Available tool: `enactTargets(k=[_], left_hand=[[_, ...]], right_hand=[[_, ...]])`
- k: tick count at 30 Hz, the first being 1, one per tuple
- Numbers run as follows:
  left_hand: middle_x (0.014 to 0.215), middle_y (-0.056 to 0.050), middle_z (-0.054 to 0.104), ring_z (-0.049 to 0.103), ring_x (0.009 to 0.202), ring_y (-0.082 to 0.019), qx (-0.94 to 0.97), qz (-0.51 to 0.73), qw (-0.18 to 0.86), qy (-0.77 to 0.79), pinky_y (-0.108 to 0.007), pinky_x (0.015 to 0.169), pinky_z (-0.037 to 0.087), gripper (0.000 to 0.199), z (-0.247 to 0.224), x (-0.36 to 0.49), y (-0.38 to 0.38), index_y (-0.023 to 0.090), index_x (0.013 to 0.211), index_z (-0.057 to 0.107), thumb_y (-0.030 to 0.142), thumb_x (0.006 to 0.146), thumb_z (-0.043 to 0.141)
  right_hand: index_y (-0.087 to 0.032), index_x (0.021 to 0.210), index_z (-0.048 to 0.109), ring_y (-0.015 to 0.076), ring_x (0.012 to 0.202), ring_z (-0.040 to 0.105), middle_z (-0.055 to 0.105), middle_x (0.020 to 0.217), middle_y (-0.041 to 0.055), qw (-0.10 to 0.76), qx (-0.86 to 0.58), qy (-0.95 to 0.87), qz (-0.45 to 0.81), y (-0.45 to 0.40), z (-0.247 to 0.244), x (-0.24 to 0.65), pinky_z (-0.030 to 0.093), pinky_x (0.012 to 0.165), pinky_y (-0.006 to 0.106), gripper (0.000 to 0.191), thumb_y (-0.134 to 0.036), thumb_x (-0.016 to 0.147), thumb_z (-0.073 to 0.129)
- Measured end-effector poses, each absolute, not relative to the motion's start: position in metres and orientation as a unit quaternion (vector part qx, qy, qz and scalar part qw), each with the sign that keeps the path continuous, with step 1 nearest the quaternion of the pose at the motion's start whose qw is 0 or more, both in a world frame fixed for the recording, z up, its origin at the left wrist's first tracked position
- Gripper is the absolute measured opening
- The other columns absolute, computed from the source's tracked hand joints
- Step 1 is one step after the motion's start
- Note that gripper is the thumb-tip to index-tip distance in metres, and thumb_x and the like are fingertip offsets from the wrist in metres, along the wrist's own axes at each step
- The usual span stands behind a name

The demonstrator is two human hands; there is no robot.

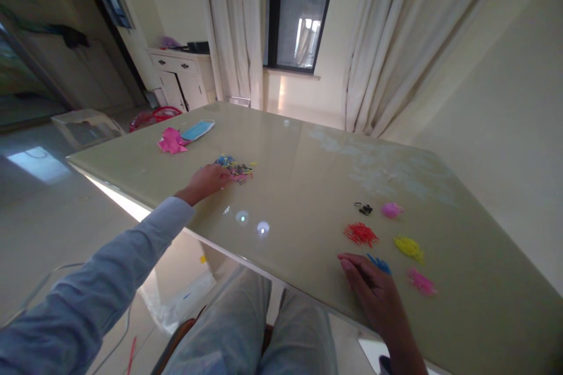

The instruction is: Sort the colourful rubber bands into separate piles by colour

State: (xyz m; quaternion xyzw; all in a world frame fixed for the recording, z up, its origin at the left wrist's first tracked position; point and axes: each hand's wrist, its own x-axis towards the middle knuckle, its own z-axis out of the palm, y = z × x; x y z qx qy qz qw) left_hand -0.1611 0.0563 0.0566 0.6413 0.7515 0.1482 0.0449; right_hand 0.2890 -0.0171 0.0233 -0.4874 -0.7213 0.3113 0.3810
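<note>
My left hand (208, 181) reaches to a mixed pile of small rubber bands (240, 169), blue, yellow, black and pink. Its fingers are drawn together at the pile's near-left edge, touching pink bands; what lies between the fingertips is hidden. On the right, my right hand (369, 284) hovers low by the table's front edge, thumb and forefinger pressed together, and anything in that pinch is too small to name. Just behind it lie blue bands (380, 263), partly covered by the hand. Around them are separate heaps: red (360, 234), black (365, 209), purple (391, 210), yellow (409, 248) and pink (421, 282).
A blue face mask (197, 130) and a crumpled pink piece (173, 140) lie at the table's far left. The glossy table (290, 199) reflects ceiling lights. Beyond it stand a white cabinet (189, 79) and curtains (382, 41). A wall flanks the right side.
</note>
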Motion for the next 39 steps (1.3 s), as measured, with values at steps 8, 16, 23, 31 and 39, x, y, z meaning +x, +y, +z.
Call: enactTargets(k=[8, 16, 23, 31, 39], left_hand=[[0.071, -0.006, 0.071, 0.060, 0.063, -0.018, 0.645, 0.222, 0.040, 0.730, -0.026, 0.059, 0.040, 0.034, 0.063, -0.160, 0.046, 0.019, 0.086, 0.078, 0.044, 0.078, 0.056], [0.059, -0.001, 0.063, 0.045, 0.047, -0.009, 0.484, 0.497, 0.280, 0.664, -0.023, 0.046, 0.034, 0.044, 0.080, -0.113, 0.018, 0.014, 0.084, 0.077, 0.051, 0.059, 0.079], [0.065, 0.001, 0.064, 0.041, 0.050, -0.005, 0.419, 0.608, 0.398, 0.545, -0.019, 0.046, 0.032, 0.030, 0.089, -0.058, -0.008, 0.017, 0.077, 0.074, 0.036, 0.057, 0.087], [0.062, 0.003, 0.063, 0.045, 0.051, -0.004, 0.393, 0.612, 0.497, 0.474, -0.017, 0.047, 0.032, 0.022, 0.101, 0.005, -0.035, 0.018, 0.075, 0.072, 0.028, 0.062, 0.087], [0.060, 0.003, 0.063, 0.041, 0.048, -0.003, 0.359, 0.605, 0.537, 0.464, -0.016, 0.044, 0.030, 0.029, 0.095, 0.037, -0.031, 0.016, 0.074, 0.070, 0.031, 0.058, 0.088]], right_hand=[[-0.022, 0.091, 0.075, 0.0191, 0.061, 0.067, 0.075, 0.079, 0.0061, 0.379, -0.485, -0.727, 0.304, -0.017, 0.021, 0.291, 0.055, 0.057, 0.025, 0.033, -0.050, 0.088, 0.058], [-0.022, 0.089, 0.075, 0.0197, 0.065, 0.068, 0.075, 0.081, 0.0070, 0.389, -0.481, -0.727, 0.299, -0.017, 0.018, 0.291, 0.055, 0.060, 0.026, 0.032, -0.049, 0.088, 0.059], [-0.019, 0.090, 0.074, 0.0175, 0.066, 0.067, 0.075, 0.082, 0.0066, 0.383, -0.483, -0.726, 0.305, -0.018, 0.016, 0.290, 0.053, 0.059, 0.023, 0.031, -0.046, 0.090, 0.057], [-0.019, 0.091, 0.073, 0.0162, 0.064, 0.065, 0.072, 0.078, 0.0059, 0.387, -0.487, -0.720, 0.308, -0.021, 0.017, 0.285, 0.051, 0.058, 0.023, 0.030, -0.042, 0.092, 0.055], [-0.019, 0.092, 0.072, 0.0151, 0.067, 0.066, 0.074, 0.081, 0.0045, 0.385, -0.484, -0.731, 0.287, -0.021, 0.018, 0.282, 0.049, 0.061, 0.022, 0.025, -0.035, 0.094, 0.053]])
